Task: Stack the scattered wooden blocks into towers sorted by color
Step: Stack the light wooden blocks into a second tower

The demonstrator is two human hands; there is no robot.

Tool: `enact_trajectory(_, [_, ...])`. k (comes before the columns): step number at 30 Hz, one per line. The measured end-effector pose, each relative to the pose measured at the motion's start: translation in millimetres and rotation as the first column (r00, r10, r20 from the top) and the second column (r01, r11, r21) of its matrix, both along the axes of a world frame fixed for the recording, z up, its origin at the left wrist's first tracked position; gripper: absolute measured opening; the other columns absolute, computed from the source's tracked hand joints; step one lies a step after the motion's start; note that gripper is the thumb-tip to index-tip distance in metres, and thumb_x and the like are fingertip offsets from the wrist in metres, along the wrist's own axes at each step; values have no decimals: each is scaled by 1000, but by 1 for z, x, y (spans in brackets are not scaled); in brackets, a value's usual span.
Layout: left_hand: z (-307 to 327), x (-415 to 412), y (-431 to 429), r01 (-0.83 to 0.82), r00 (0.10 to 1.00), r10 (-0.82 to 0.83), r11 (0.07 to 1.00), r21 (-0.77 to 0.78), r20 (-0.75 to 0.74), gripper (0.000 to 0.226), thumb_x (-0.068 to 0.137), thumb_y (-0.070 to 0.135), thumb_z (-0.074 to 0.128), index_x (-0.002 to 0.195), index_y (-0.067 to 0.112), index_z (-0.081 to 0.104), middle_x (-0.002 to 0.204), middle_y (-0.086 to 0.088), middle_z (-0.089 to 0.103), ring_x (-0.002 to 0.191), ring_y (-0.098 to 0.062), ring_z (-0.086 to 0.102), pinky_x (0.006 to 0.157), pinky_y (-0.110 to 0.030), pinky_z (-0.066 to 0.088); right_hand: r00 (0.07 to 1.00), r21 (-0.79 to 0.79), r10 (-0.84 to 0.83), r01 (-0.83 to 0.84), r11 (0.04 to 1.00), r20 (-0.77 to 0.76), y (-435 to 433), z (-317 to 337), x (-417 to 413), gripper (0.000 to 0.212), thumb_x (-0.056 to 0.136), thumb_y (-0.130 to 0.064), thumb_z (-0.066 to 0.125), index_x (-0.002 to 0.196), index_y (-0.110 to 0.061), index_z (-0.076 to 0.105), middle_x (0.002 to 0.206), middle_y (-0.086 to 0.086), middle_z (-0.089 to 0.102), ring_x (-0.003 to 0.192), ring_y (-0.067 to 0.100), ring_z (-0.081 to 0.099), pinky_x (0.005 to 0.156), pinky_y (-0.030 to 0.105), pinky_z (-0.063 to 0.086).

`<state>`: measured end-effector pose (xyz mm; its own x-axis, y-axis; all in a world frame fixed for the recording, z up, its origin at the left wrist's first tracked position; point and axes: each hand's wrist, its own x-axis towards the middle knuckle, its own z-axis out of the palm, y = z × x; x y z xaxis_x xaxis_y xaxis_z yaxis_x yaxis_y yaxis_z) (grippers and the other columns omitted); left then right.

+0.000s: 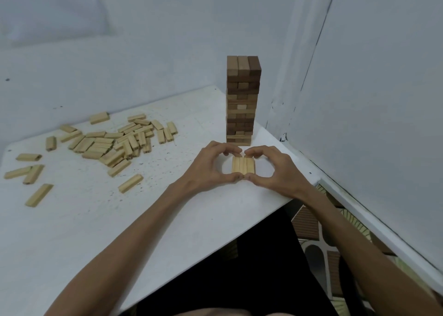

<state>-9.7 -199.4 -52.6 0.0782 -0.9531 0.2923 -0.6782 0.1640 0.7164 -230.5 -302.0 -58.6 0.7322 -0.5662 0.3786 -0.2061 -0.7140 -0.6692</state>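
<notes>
A tall tower of brown blocks [243, 99] stands near the table's far right corner. Just in front of it lies a flat row of light wooden blocks [243, 165], side by side on the white table [96, 219]. My left hand [211, 167] and my right hand [275, 169] frame this row. The curled fingers of both press its far end, and both thumbs press its near end. A pile of light blocks [112, 143] lies scattered on the left half of the table.
Single light blocks lie apart at the far left [28, 157] and front left [39, 195]. Pale walls close the back and right side [371, 99]. The table's front edge runs diagonally; patterned floor [311, 243] shows below it.
</notes>
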Motion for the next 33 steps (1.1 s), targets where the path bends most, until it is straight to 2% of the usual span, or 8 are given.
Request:
enact_trajectory(3, [-2, 0, -1, 0, 1000, 0, 1000, 0, 9, 60, 73, 30, 94, 127, 28, 68, 115, 39, 60, 116, 0, 50, 93, -6, 34, 1000, 12, -6, 6, 1000, -10, -1, -2, 0, 58, 79, -22, 89, 130, -18, 64, 123, -16, 65, 113, 12, 59, 97, 17, 44])
enact_trajectory(7, [-4, 1, -2, 4, 1000, -4, 1000, 6, 12, 60, 73, 32, 93, 127, 29, 68, 117, 37, 61, 117, -3, 51, 93, -8, 35, 999, 27, -3, 4, 1000, -33, -2, -4, 1, 59, 79, -23, 88, 133, -20, 62, 124, -18, 64, 114, 10, 59, 97, 15, 43])
enact_trajectory(11, [-6, 1, -3, -5, 1000, 5, 999, 31, 10, 59, 73, 32, 93, 126, 32, 67, 114, 44, 58, 117, 3, 49, 91, -5, 33, 998, 46, -7, 10, 999, -57, -3, -6, 1, 60, 80, -24, 88, 134, -21, 61, 123, -19, 63, 114, 5, 58, 96, 9, 40])
enact_trajectory(16, [-8, 2, -4, -4, 1000, 5, 999, 48, -11, 60, 73, 34, 93, 127, 32, 67, 113, 31, 66, 115, -3, 52, 93, -16, 37, 997, 39, -18, 21, 999, -72, -3, -8, 2, 59, 80, -25, 88, 133, -24, 61, 123, -28, 59, 115, 1, 57, 95, 7, 39])
enact_trajectory(23, [-7, 1, -3, 4, 1000, -4, 998, 62, -3, 63, 73, 36, 93, 130, 29, 66, 113, 30, 64, 113, -3, 53, 94, -21, 40, 996, 47, -28, 32, 998, -90, -4, -9, 2, 60, 81, -27, 87, 134, -25, 61, 122, -31, 57, 116, -3, 55, 95, 5, 37])
enact_trajectory(27, [-4, 4, 0, 41, 999, -42, 995, 86, 17, 72, 73, 43, 93, 136, 29, 62, 119, 30, 61, 116, -4, 53, 99, -25, 43, 995, 57, -19, 25, 998, -96, -3, -9, 2, 66, 80, -32, 88, 138, -25, 57, 124, -20, 63, 118, -1, 56, 98, 8, 39])
enact_trajectory(30, [-2, 8, 2, 71, 997, -71, 993, 97, 5, 79, 71, 39, 94, 141, 27, 58, 122, 25, 64, 119, -6, 56, 100, -19, 42, 995, 63, 1, 6, 998, -98, -3, -8, 1, 72, 79, -35, 88, 141, -26, 53, 128, -17, 65, 119, 3, 56, 98, 9, 40])
enact_trajectory(33, [-1, 11, 2, 73, 997, -73, 991, 108, -10, 78, 72, 33, 95, 141, 26, 58, 123, 21, 66, 120, -7, 57, 101, -19, 42, 996, 66, 8, -2, 998, -87, -3, -7, 1, 73, 79, -35, 88, 141, -26, 52, 128, -17, 65, 119, 5, 58, 98, 9, 39])
